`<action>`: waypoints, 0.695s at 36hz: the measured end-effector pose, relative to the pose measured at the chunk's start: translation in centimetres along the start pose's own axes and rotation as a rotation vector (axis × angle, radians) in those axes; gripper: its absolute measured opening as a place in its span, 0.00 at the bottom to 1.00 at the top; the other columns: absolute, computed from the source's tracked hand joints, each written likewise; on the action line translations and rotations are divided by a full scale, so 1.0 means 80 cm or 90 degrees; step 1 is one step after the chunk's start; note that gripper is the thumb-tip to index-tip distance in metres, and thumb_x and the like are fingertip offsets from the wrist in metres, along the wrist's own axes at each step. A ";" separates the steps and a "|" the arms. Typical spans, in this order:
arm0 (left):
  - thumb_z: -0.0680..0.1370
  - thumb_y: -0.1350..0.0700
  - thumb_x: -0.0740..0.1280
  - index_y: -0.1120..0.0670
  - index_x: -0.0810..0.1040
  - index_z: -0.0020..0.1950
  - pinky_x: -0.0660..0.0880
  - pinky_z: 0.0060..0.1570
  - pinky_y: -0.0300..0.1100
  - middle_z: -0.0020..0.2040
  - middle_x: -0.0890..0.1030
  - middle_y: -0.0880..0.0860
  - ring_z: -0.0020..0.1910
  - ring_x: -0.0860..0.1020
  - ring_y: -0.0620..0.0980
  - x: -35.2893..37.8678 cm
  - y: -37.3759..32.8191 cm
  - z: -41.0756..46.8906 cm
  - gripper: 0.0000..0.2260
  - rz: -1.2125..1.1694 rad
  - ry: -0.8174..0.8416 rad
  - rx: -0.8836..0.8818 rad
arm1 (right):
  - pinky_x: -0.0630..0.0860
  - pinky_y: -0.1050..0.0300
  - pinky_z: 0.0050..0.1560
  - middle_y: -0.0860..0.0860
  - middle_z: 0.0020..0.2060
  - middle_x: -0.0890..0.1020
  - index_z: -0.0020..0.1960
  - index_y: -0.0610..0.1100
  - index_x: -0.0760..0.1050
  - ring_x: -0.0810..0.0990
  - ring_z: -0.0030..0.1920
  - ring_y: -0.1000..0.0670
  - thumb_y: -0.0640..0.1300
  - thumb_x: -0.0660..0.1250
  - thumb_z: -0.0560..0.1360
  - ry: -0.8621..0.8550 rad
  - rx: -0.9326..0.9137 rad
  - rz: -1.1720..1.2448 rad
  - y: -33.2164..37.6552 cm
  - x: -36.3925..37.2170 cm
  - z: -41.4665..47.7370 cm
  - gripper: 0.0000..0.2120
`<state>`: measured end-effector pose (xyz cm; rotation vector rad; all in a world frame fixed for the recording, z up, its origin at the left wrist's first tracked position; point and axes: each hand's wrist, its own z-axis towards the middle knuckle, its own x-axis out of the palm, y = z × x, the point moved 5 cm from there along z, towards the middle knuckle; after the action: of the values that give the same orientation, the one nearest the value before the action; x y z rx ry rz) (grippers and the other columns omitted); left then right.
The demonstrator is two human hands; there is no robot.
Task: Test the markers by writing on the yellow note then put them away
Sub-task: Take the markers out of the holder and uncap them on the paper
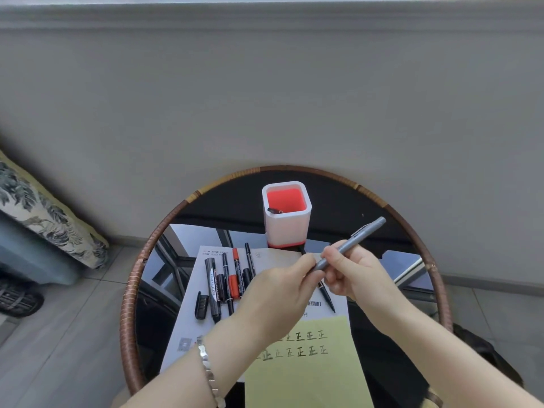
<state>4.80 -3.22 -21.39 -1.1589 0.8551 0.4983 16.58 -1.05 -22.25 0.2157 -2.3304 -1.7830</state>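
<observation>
While both hands work 1 pen above the note, things stand so:
Pen (348,244): grey, right hand (350,272) pinching the barrel.
Left hand (279,293): gripping its near end, probably the cap.
Note (306,375): nearest, 2 rows written.
Holder (287,214): beyond the note, awaiting markers.

Round glass-topped table (132,293) with woven rim, bearing white pen holder (287,228) and perhaps a printed sheet (188,325).
</observation>
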 end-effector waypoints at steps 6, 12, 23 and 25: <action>0.81 0.59 0.51 0.55 0.64 0.52 0.63 0.31 0.42 0.47 0.73 0.53 0.31 0.66 0.50 0.009 0.024 -0.009 0.04 -0.009 0.057 -0.182 | 0.72 0.62 0.33 0.50 0.31 0.77 0.42 0.40 0.71 0.77 0.31 0.55 0.46 0.57 0.79 -0.076 0.067 -0.098 -0.010 -0.041 0.030 0.12; 0.82 0.55 0.51 0.49 0.61 0.62 0.71 0.39 0.40 0.50 0.75 0.47 0.41 0.74 0.44 0.020 0.042 -0.013 0.09 -0.172 0.061 -0.290 | 0.71 0.56 0.35 0.49 0.34 0.74 0.48 0.43 0.73 0.73 0.33 0.51 0.50 0.61 0.77 -0.011 0.178 -0.495 -0.062 -0.076 0.063 0.10; 0.79 0.58 0.62 0.52 0.71 0.55 0.71 0.33 0.35 0.44 0.75 0.49 0.38 0.73 0.42 0.075 0.025 0.051 0.06 -0.230 0.017 -0.338 | 0.64 0.64 0.30 0.56 0.33 0.69 0.57 0.43 0.74 0.70 0.34 0.55 0.51 0.66 0.74 -0.117 0.066 -0.584 -0.076 -0.080 0.061 0.16; 0.78 0.59 0.61 0.52 0.70 0.56 0.74 0.37 0.42 0.40 0.73 0.49 0.37 0.73 0.46 0.087 0.019 0.064 0.07 -0.186 0.034 -0.326 | 0.63 0.64 0.29 0.55 0.32 0.70 0.55 0.43 0.75 0.69 0.32 0.57 0.52 0.66 0.74 -0.131 0.056 -0.576 -0.077 -0.082 0.059 0.15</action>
<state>9.48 1.53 -27.09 -1.7440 0.6001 0.4563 21.76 3.32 -29.86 1.3366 -2.6788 -2.1030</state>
